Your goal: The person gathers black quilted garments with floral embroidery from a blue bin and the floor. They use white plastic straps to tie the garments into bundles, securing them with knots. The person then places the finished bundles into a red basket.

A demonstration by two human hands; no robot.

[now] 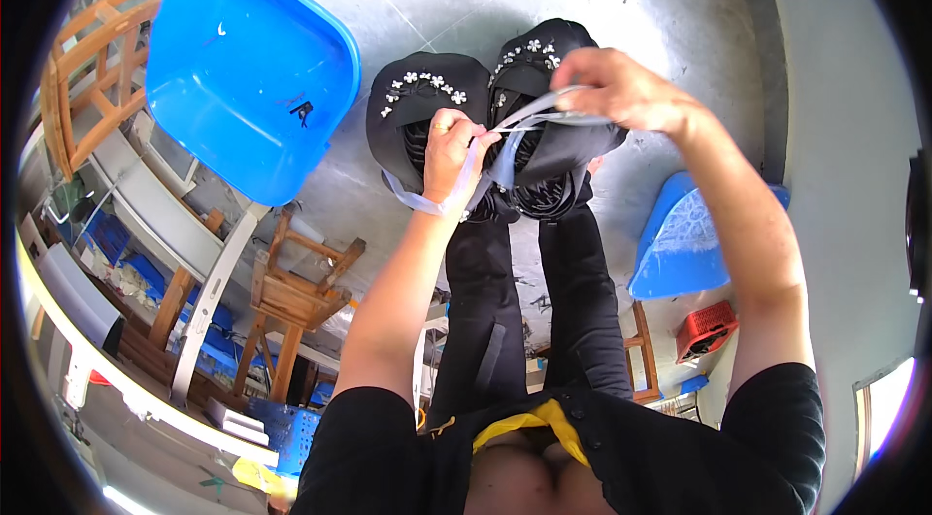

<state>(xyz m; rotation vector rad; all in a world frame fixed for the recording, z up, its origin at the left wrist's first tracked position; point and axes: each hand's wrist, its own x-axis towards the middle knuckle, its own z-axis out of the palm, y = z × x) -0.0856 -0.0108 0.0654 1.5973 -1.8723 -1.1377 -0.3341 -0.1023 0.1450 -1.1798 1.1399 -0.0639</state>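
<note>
My left hand [450, 158] is closed in a pinch on a thin, pale ribbon [533, 109]. To its right, my right hand [621, 93] pinches the same pale strip, with looser lengths hanging between the two. One lilac-white length trails round my left wrist. Below both hands stand two rounded, padded black items [439, 71] side by side at the far end of my black trouser legs. Small white flowers [423, 80] trim their tops. What exactly these black items are, I cannot tell; the hands and ribbon cover parts of them.
A large blue tub [243, 39] with small dark scraps inside stands at the far left. Wooden stools [299, 292] and a white-edged table [126, 398] are on the left. A blue plastic seat [684, 243] and a red basket [706, 331] lie right, beside a grey wall [840, 175].
</note>
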